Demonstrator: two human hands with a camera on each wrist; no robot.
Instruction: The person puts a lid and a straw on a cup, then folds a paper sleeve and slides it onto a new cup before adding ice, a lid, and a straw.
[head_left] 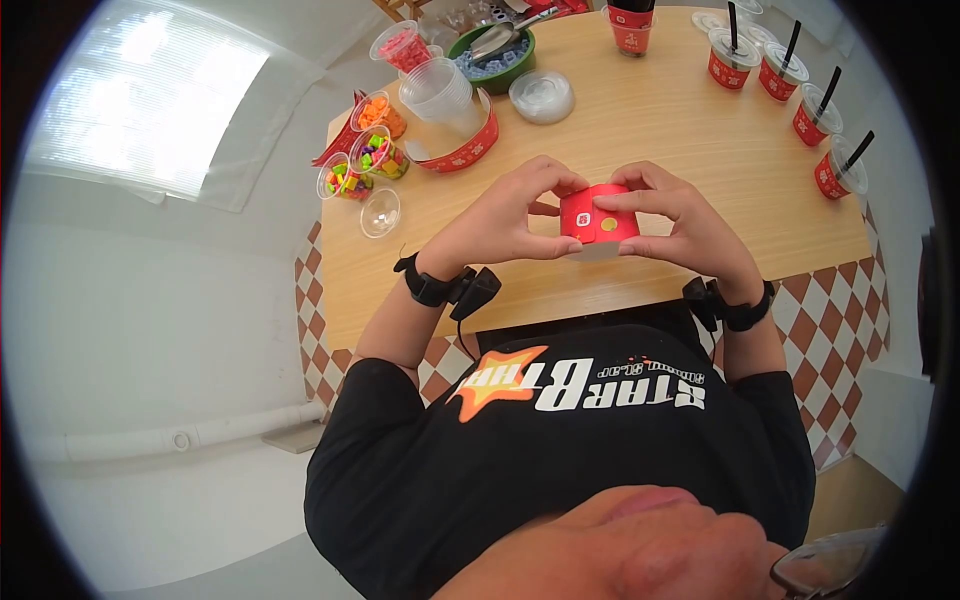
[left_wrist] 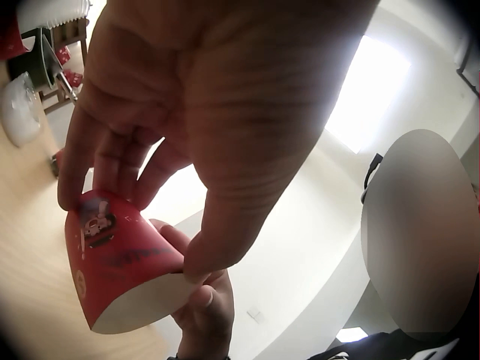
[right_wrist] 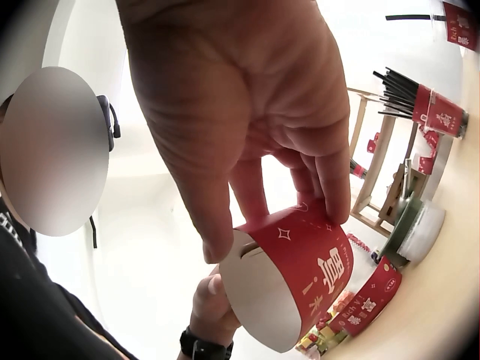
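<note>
A red paper cup sleeve (head_left: 600, 212), bent into a ring with a white inside, is held above the near part of the table between both hands. My left hand (head_left: 515, 215) grips one side, thumb at the lower rim and fingertips along the upper edge. On the opposite side my right hand (head_left: 682, 222) pinches it in the same way. The left wrist view shows the printed outer face of the sleeve (left_wrist: 124, 259) and its open white end. In the right wrist view, white lettering runs across the sleeve (right_wrist: 315, 262), and a slot-like gap shows near the thumb.
At the left stand cups of orange (head_left: 380, 115) and multicoloured pieces (head_left: 376, 154), a clear dome lid (head_left: 380, 213), stacked clear cups (head_left: 437, 88) and red sleeves (head_left: 468, 155). Behind are a green bowl (head_left: 528, 62) with a scoop and stacked lids (head_left: 541, 96). Several lidded cups (head_left: 728, 72) with straws line the right edge.
</note>
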